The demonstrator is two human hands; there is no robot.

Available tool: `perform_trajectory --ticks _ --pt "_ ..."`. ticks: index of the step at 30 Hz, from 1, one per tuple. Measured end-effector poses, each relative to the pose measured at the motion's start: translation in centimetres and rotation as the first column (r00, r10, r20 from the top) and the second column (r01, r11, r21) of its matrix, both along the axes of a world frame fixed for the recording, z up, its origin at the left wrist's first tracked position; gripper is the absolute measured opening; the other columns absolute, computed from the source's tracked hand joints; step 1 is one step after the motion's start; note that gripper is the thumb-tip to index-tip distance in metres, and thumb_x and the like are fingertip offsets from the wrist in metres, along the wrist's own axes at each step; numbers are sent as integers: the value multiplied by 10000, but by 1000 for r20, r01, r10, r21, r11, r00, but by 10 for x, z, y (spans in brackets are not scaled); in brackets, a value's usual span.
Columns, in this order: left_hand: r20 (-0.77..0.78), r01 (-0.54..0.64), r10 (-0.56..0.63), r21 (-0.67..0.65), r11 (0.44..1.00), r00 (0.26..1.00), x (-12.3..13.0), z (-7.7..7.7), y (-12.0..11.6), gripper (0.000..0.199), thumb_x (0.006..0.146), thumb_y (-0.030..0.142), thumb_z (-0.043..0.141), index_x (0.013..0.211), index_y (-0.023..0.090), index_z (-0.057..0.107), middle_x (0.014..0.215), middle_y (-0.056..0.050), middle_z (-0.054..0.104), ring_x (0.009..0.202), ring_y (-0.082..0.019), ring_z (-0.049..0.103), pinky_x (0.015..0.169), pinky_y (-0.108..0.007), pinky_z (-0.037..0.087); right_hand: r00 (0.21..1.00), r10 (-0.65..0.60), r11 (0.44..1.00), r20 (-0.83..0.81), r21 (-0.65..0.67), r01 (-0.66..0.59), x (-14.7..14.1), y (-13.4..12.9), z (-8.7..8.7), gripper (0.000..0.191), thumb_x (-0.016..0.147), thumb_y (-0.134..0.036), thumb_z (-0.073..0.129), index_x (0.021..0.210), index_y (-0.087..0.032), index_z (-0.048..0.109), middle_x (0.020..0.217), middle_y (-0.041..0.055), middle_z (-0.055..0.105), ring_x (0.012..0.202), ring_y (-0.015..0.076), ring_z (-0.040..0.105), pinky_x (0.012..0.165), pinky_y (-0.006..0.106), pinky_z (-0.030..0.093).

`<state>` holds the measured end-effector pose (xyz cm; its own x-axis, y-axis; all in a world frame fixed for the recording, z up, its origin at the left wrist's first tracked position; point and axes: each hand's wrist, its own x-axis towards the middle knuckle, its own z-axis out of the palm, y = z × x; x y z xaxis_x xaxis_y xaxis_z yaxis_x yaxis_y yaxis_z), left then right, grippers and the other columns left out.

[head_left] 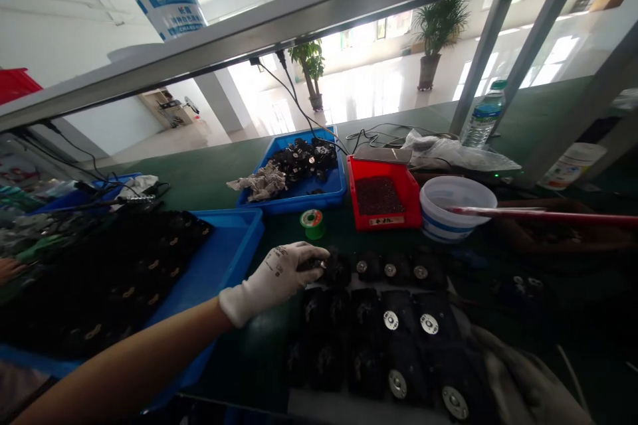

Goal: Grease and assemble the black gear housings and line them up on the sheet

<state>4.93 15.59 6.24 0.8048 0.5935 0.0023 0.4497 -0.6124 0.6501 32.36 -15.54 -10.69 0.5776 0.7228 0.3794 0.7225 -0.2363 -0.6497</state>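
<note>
My left hand [276, 279], in a white glove, is closed with thumb and fingers pinched on a small dark part with a shiny metal bit [319, 264]. It is at the far left corner of a block of black housings [366, 309] standing in rows. Several of these carry a round silver disc [391, 320] on top; those on the left show none clearly. My right hand [523, 375], also gloved, is low at the right beside the nearest housings. It lies in shadow and its fingers are too dim to read.
A blue tray [244, 232] of black parts lies at left; another blue tray [319, 199] stands behind. Beyond my left hand are a green solder-like spool [313, 224], a red bin [413, 202] of small bits and a white tub [448, 226]. A metal rail [279, 20] crosses above.
</note>
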Motion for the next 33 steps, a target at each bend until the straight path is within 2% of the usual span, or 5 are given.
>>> perform_trajectory --ticks 4,9,15,22,33 --pt "-12 82 -81 147 986 997 -1 -5 -30 270 966 309 711 1223 266 780 1185 -30 783 1095 -219 730 1006 -346 557 998 -36 999 52 29 35 -11 10 25 346 1045 -405 514 1190 -202 754 1108 67 798 976 247 775 783 346 670" --pt "-97 176 -149 424 889 984 0 -6 -46 256 976 298 711 1223 269 773 1144 -39 803 1014 -250 733 941 -416 560 991 -66 996 113 65 58 -19 18 45 349 1028 -400 501 1087 -189 773 1001 75 809 858 236 785 706 338 654" --pt "-48 35 -17 406 913 999 4 -10 -9 205 949 277 761 1148 236 785 1093 -14 816 1072 -225 718 947 -359 564 996 -54 998 72 48 51 -17 16 42 350 1011 -402 515 1080 -188 783 1036 87 806 894 251 779 767 358 661" --pt "-135 146 -92 478 866 987 11 -25 -11 242 958 302 748 1185 226 777 1144 -64 787 1171 -284 662 1053 -465 495 993 -109 993 50 60 106 -19 15 38 378 1015 -431 506 1116 -197 785 1042 78 803 883 257 780 758 376 656" --pt "-275 275 -151 498 823 949 12 -28 -5 251 963 295 741 1203 225 763 1121 -66 786 1218 -325 642 1037 -498 498 995 -97 995 13 16 97 -18 10 30 372 1043 -459 503 1165 -229 770 1114 52 794 975 255 781 785 375 648"
